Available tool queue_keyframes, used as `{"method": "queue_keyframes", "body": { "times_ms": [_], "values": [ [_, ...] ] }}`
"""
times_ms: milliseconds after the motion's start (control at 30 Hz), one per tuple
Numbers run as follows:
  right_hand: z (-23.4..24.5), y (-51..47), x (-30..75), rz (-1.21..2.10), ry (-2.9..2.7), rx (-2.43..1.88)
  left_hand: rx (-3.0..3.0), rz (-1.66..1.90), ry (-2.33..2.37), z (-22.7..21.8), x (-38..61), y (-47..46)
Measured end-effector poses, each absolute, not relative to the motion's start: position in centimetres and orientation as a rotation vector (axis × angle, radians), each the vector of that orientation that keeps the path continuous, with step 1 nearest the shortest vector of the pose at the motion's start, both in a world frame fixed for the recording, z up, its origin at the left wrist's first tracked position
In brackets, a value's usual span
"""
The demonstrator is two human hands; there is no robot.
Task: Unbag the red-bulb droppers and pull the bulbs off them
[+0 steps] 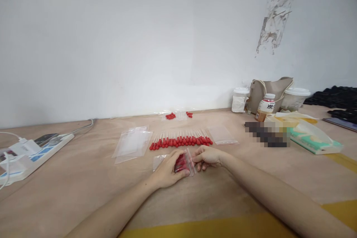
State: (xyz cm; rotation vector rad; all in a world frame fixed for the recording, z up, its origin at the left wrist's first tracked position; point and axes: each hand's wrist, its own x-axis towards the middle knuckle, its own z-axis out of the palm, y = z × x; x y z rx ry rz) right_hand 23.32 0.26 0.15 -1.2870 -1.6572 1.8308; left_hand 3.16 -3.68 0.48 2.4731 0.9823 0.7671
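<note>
My left hand point(169, 170) and my right hand point(206, 157) both grip a small clear zip bag point(184, 162) with red-bulbed droppers inside, held just above the table. The left fingers wrap round the bag's left side and the right fingers pinch its right edge. Just beyond the hands lies a row of several red-bulbed droppers point(180, 141). To the left of that row is a stack of empty clear bags point(133, 143), and one more clear bag point(222, 135) lies to its right. Filled bags with red droppers point(177, 115) lie near the wall.
A white power strip point(33, 154) with chargers and a phone sits at the far left. At the right stand two lidded paper cups point(240, 99), a bottle point(266, 107), a beige bag point(267, 90), a tissue pack point(312, 137) and dark cloth point(336, 98). Yellow tape marks the near edge.
</note>
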Motion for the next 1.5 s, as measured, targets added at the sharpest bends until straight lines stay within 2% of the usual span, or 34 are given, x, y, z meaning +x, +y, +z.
{"method": "queue_keyframes", "body": {
  "times_ms": [600, 1500],
  "values": [
    [-0.5, -0.4, 23.1, 1.735, -1.613, -1.233, 2.535, 0.758, 0.980, 0.3, 3.3, -3.9],
    [0.1, -0.6, 21.7, 1.611, -1.560, -1.401, 2.616, 0.733, 0.924, 0.9, 3.3, -1.7]
  ]
}}
